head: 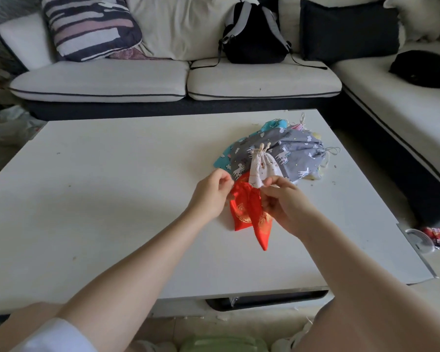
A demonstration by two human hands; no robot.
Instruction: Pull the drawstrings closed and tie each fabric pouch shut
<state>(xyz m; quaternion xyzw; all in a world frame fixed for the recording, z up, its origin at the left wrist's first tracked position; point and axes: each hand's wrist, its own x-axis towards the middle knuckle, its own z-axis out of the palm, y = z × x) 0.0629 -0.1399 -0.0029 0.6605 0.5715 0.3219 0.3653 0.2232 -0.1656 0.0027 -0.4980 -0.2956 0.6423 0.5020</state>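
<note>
White table [112, 199]; red pouch [249, 212] pinched between left hand [211, 196], right hand [282, 204]

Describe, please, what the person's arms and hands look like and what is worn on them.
Both forearms are bare, and neither the left hand nor the right hand shows a glove, ring or watch. A white sleeve covers the upper left arm; no sleeve shows on the right arm.

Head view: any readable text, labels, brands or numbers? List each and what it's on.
No text in this view can be read.
Red pouch held by the left hand and right hand: gold print, ornament or characters, too blurred to tell.
Grey pouch: white animal and cloud pattern, with small dark marks too small to read.
Red packet at the right edge: white marks, too blurred to read.
</note>
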